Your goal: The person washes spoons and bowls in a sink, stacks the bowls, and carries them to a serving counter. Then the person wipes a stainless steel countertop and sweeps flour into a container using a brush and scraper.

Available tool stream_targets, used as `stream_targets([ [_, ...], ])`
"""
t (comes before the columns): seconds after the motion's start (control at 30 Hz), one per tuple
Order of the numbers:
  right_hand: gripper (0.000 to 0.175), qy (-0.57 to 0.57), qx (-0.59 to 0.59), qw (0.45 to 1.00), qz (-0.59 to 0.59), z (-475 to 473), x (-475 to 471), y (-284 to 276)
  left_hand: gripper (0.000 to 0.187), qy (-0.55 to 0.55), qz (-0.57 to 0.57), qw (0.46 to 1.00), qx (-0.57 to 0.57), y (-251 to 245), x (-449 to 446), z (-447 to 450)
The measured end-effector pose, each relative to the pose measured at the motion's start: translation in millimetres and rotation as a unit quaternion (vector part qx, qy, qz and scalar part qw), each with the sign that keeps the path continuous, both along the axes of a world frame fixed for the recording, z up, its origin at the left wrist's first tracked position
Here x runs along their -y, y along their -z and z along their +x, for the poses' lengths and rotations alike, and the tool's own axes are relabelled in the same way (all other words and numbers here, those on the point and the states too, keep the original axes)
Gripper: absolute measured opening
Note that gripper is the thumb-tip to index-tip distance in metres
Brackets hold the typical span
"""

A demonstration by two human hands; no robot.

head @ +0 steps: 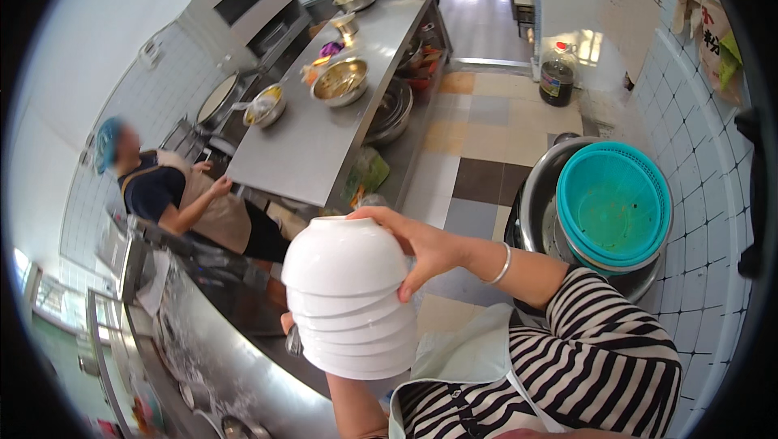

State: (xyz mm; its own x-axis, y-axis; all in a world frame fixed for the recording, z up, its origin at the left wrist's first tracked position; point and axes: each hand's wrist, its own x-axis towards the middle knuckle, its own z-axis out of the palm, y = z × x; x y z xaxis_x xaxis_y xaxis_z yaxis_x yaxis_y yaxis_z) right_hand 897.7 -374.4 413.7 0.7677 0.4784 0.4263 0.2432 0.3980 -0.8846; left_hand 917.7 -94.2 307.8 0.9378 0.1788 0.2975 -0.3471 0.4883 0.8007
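A stack of several white bowls (349, 311) is held upside down before my chest, tilted a little. My right hand (407, 247), with a silver bangle at the wrist, grips the top bowl near its foot and rim. Most of my left hand (287, 322) is hidden behind the stack; a fingertip shows at the left side, and the forearm comes up from below. Beside that fingertip is a small shiny metal object (294, 342), too little seen to name. A pale apron (468, 348) hangs below the bowls.
A steel table (292, 153) bears metal bowls (340, 82). Another person (194, 196) in a hair cover stands at its left. On the right, turquoise plastic baskets (614, 202) sit in a large steel basin (535, 196). A steel counter (261, 372) runs along the lower left.
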Motion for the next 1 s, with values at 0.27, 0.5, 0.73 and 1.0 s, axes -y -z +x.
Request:
stream_targets([
  [0.27, 0.118, 0.18, 0.027, 0.983, -0.022, 92, 95, 3, 0.016, 0.193, -0.029, 0.98, -0.025, 16, 110, 178],
  [0.5, 0.12, 0.288, 0.003, 0.958, -0.008, 180, 161, -18, 0.017, 0.223, 0.073, 0.968, 0.086, 9, 218, 309],
  [0.73, 0.126, 0.383, -0.028, 0.923, -0.012, 252, 261, -5, 0.015, 0.299, 0.076, 0.943, 0.127, -24, 354, 401],
  [1.0, 0.13, 0.444, -0.008, 0.896, 0.026, 353, 424, 17, 0.014, 0.361, 0.089, 0.916, 0.153, -21, 529, 527],
])
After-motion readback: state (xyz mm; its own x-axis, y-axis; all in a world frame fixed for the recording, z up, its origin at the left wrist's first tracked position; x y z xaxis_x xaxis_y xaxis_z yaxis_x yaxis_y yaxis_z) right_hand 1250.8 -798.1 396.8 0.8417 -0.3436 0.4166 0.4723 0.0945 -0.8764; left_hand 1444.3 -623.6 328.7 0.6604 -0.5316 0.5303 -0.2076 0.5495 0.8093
